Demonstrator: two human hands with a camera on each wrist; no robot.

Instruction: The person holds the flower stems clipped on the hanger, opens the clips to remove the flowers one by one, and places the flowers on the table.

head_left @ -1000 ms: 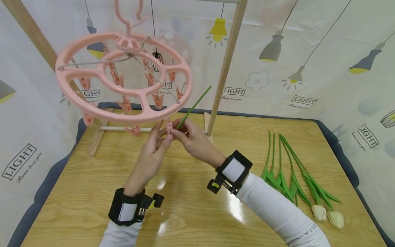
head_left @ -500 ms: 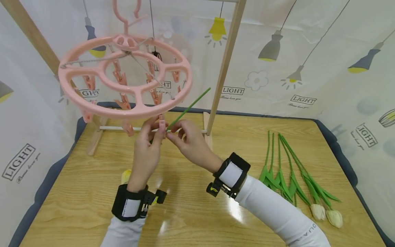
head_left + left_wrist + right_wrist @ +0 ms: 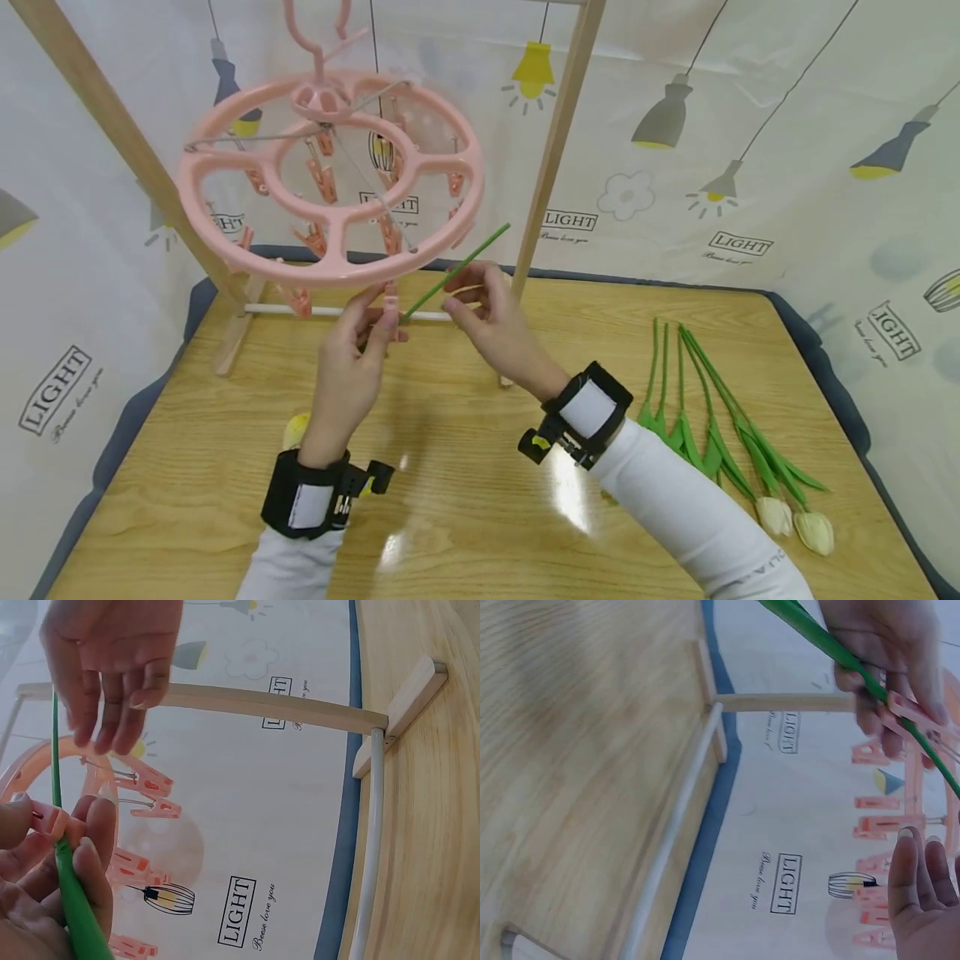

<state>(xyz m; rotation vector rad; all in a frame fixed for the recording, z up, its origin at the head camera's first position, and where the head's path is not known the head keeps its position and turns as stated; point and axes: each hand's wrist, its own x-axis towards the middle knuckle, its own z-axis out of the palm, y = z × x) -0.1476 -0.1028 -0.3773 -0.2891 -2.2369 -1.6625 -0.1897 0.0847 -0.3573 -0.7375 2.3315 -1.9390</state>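
My left hand (image 3: 348, 367) pinches a pink clothespin (image 3: 391, 302) hanging from the rim of the round pink drying hanger (image 3: 337, 271). A green flower stem (image 3: 467, 262) runs through that clothespin, slanting up to the right; both wrist views show the clothespin (image 3: 52, 822) across the stem (image 3: 870, 684). Its leaf (image 3: 79, 907) lies over the left fingers. Beside my left wrist a yellow bloom (image 3: 296, 428) peeks out, mostly hidden. My right hand (image 3: 498, 321) is apart from the clothespin, near the stem, fingers loosely bent and holding nothing.
Several white tulips (image 3: 774, 515) with green stems lie on the wooden table (image 3: 480, 533) at right. A wooden stand with an upright post (image 3: 558, 142) and white lower bar (image 3: 315, 311) surrounds the hanger. More pink clothespins (image 3: 322, 179) dangle from it.
My right hand has let go of the stem and moved right, away from the clothespin. My left hand has shifted left, keeping the clothespin. The hanger has turned and swung; the yellow bloom has come into view.
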